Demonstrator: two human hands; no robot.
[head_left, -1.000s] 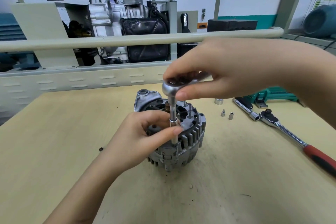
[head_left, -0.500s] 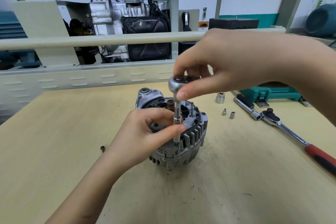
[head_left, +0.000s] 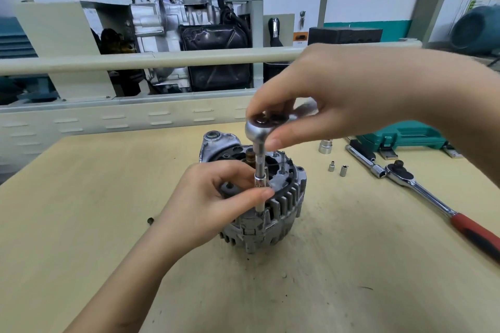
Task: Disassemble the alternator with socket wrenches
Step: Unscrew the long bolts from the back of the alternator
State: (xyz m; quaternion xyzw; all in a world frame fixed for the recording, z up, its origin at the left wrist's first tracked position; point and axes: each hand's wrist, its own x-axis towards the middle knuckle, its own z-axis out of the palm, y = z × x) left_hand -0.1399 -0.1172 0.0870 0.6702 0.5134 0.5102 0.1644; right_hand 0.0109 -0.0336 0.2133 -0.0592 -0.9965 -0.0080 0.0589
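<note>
Right hand (head_left: 338,97) gripping ratchet head (head_left: 259,127), left hand (head_left: 208,203) pinching socket extension (head_left: 260,184) (upright), alternator (head_left: 270,197) beneath

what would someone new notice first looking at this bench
First the grey alternator standing mid-table, with a small ratchet and its socket extension planted upright in its near edge. The right hand pinches the ratchet head from above while the left hand pinches the extension lower down. To the right lie a long red-handled ratchet, three loose sockets and a green tool case.
</note>
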